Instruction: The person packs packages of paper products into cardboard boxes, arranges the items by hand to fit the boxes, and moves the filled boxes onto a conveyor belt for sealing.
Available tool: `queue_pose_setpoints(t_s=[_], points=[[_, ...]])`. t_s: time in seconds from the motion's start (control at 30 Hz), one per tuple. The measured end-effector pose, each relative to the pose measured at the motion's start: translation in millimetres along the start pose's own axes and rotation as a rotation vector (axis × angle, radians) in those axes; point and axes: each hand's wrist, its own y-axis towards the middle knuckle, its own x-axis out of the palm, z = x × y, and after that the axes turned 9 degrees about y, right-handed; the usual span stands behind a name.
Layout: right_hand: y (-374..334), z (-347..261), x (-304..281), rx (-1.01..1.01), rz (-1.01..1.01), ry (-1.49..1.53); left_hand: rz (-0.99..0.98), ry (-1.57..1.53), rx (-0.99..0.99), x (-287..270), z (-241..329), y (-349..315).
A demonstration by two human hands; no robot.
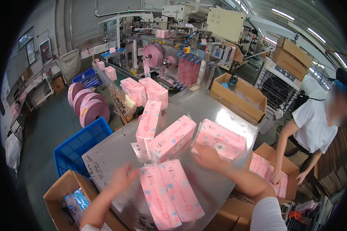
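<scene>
My left hand (122, 178) is over the left part of the metal table (108, 154), somewhat blurred, fingers stretched out and holding nothing. To its right, two pink plastic-wrapped tissue packs (171, 196) lie side by side. My right hand (209, 156) has its fingers apart at the near left side of another pink tissue pack (222, 139); whether it touches the wrap I cannot tell. Between the hands and farther back, one tissue pack (172, 138) lies aslant, beside a narrower-looking one (149, 120). Two more packs (154, 92) stand at the far table edge, by the conveyor.
A co-worker (314, 123) on the right reaches into a cardboard box (293, 169) of pink packs. Left of the table are a blue crate (81, 142) and an open carton (58, 194). Pink film rolls (94, 111) stand behind; a machine (173, 57) fills the back.
</scene>
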Motion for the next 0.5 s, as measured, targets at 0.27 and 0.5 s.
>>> queue_pose_setpoints(t_s=[0.27, 0.5], points=[[149.0, -16.8, 46.7, -0.405, 0.071, -0.607, 0.24, 0.395, -0.143, 44.8, 38.8, 219.9], [82.1, -12.3, 28.0, 0.226, -0.148, -0.058, -0.002, 0.454, -0.154, 10.1, 9.5, 199.7]])
